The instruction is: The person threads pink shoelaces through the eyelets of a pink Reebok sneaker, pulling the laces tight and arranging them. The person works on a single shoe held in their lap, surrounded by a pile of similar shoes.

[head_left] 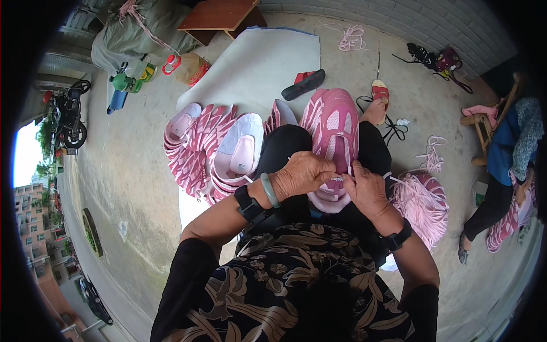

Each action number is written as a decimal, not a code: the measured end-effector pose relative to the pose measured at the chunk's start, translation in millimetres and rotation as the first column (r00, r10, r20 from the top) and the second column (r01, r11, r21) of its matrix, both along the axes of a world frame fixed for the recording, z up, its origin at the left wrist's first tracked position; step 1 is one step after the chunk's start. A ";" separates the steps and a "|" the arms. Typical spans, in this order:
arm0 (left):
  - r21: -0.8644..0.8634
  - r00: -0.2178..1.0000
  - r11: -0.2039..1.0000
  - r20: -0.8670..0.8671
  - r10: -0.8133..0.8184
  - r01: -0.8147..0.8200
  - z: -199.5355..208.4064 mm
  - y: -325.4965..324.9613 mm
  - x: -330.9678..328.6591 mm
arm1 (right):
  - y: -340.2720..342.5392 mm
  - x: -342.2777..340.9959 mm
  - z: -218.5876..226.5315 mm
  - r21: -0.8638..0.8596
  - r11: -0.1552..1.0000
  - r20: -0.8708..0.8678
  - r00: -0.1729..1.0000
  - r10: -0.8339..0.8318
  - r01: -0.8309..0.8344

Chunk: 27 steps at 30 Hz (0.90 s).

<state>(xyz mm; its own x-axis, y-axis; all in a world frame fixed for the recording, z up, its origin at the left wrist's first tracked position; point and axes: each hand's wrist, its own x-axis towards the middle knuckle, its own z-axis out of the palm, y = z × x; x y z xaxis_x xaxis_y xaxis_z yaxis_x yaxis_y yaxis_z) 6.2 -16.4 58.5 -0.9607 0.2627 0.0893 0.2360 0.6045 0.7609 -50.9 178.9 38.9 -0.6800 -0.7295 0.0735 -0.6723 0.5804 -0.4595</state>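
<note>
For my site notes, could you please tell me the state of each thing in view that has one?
Shoe, toe pointing away, lacing unclear
Left hand, curled at the shoe, grip unclear
Right hand, bent at the shoe, grip unclear
Shoe pile, bunched closely
Lace bundle, heaped
Floor laces, loosely tangled
Black slipper, unworn
Mat, spread out
Motorcycle, parked, riderless
</note>
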 end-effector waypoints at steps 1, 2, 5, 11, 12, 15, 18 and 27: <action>-0.032 1.000 0.999 -0.022 -0.019 0.018 6.8 -3.9 -5.7 | 1.6 -7.5 5.9 -0.095 0.995 0.047 0.999 0.025 -0.021; -0.067 0.999 0.997 -0.040 -0.037 0.034 15.6 -7.3 -10.9 | 5.5 -16.3 11.1 -0.192 0.981 0.093 0.994 0.057 -0.039; -0.104 0.995 0.993 -0.078 -0.063 0.055 31.0 -17.8 -25.2 | 17.1 -37.8 27.9 -0.372 0.924 0.308 0.951 0.032 0.089; -0.053 0.993 0.998 -0.119 0.025 -0.032 17.5 -26.0 -39.7 | 54.0 -81.0 -2.4 -0.362 0.842 0.403 0.882 -0.245 0.399; -0.056 0.994 0.998 -0.105 0.014 -0.020 17.5 -24.0 -41.1 | 61.6 -85.9 -13.6 -0.311 0.853 0.381 0.877 -0.293 0.420; -0.075 0.995 0.997 -0.093 -0.017 0.010 19.6 -13.7 -45.0 | 59.1 -91.8 -18.6 -0.056 0.961 0.099 0.959 -0.265 0.271; -0.080 0.989 0.996 -0.140 -0.054 0.043 21.9 1.6 -52.0 | 25.3 -83.6 -5.3 -0.272 0.958 -0.039 0.993 -0.107 0.093; -0.386 0.985 0.922 -0.168 -0.029 -0.038 20.6 -0.8 -57.0 | -20.7 -65.3 30.6 -0.441 0.857 0.783 0.580 0.223 0.265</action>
